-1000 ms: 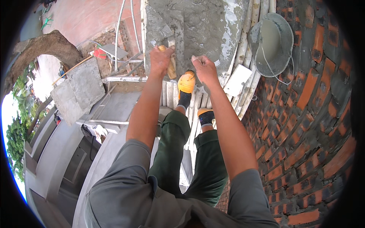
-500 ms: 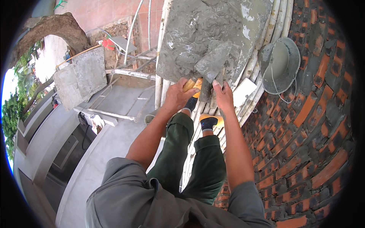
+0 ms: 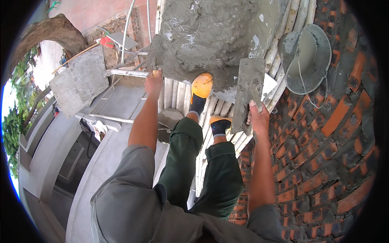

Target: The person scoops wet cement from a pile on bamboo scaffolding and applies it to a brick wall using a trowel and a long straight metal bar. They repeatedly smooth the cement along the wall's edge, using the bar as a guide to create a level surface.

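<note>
My left hand (image 3: 154,85) is closed on the wooden handle of a mud-coated trowel (image 3: 155,52), at the left edge of a board (image 3: 202,36) heaped with wet grey mortar. My right hand (image 3: 258,117) grips a long rectangular float (image 3: 249,81) coated in mortar, held upright in the picture at the right of the board's near end. My feet in orange-and-black shoes (image 3: 201,85) stand on and beside pale poles (image 3: 170,97) between the two tools.
A hat (image 3: 308,60) lies at the right beside a brick wall (image 3: 324,162) with grey joints. Left are a pipe frame (image 3: 127,73), leaning grey slabs (image 3: 79,85), a tree trunk (image 3: 48,30) and a rendered ledge (image 3: 93,170). A round grey container (image 3: 170,119) is beside my left leg.
My hands have moved apart, the left up and leftward with the trowel, the right out to the right with the float. The trowel and float have separated above the mortar board.
</note>
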`<action>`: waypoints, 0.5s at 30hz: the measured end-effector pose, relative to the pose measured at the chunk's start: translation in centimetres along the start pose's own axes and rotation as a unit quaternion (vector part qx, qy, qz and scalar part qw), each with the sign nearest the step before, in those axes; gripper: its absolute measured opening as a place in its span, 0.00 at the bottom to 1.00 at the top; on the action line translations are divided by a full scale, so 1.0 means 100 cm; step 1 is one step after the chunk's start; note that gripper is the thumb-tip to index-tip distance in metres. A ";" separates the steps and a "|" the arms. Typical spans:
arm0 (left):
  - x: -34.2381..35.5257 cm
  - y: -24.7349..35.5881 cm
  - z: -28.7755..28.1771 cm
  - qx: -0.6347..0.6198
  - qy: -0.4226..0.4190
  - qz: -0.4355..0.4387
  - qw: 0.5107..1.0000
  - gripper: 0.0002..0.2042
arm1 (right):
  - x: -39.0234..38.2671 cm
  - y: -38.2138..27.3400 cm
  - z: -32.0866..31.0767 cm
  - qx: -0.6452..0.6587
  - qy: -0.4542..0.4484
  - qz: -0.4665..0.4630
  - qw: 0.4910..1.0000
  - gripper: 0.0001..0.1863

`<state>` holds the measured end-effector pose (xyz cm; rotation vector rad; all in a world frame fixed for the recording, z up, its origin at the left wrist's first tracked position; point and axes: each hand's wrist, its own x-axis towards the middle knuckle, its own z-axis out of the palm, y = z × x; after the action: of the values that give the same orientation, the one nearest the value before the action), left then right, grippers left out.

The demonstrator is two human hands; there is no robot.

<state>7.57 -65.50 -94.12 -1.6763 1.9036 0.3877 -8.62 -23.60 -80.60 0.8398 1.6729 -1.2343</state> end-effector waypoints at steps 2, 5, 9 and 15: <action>0.013 0.056 0.008 -0.010 -0.017 0.085 0.996 0.35 | 0.007 0.006 -0.010 0.012 -0.009 0.013 1.000 0.21; 0.014 0.114 0.001 -0.086 -0.071 0.109 0.988 0.34 | 0.010 0.012 -0.018 0.033 -0.008 0.014 0.999 0.20; -0.011 0.114 -0.024 -0.182 -0.085 0.180 0.963 0.28 | 0.007 0.010 -0.018 0.063 -0.018 0.001 0.998 0.20; -0.072 0.095 -0.010 -0.032 0.027 0.235 0.971 0.23 | 0.000 -0.002 -0.011 0.130 -0.044 -0.020 0.990 0.20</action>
<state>-1.48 -58.63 -90.52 -1.2674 2.3487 0.5950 -9.03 -22.62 -80.41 0.8956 1.4863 -1.5177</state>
